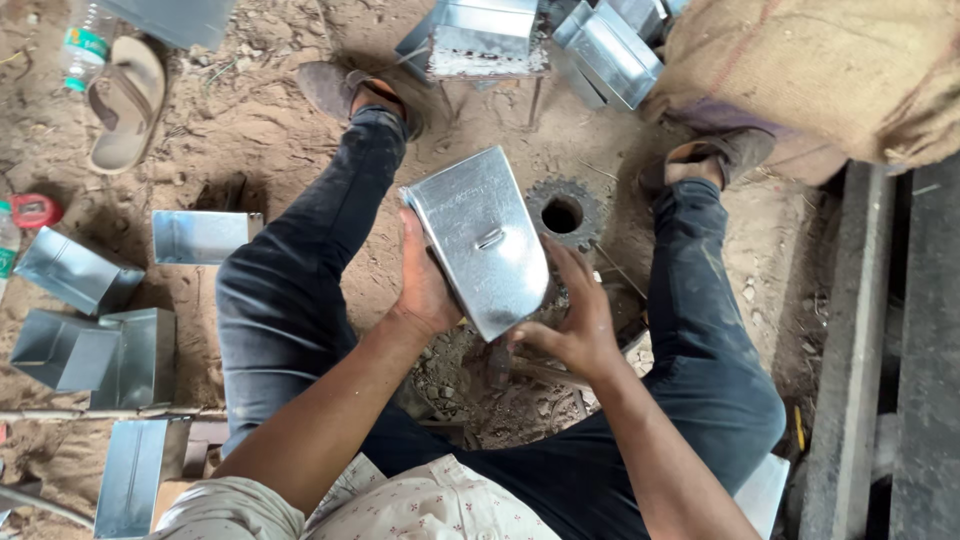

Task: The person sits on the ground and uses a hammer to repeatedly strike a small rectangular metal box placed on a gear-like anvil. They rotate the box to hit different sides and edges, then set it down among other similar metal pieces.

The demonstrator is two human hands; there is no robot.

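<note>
So you're sitting on the dirt floor [250, 130] with a burlap sack [830, 70] top right and empty sheet-metal boxes [95, 350] scattered left. The tapered metal scoop box [480, 240] sits between your knees, left hand [425, 290] and right hand [575, 320] fingers gripping its sides.
</note>
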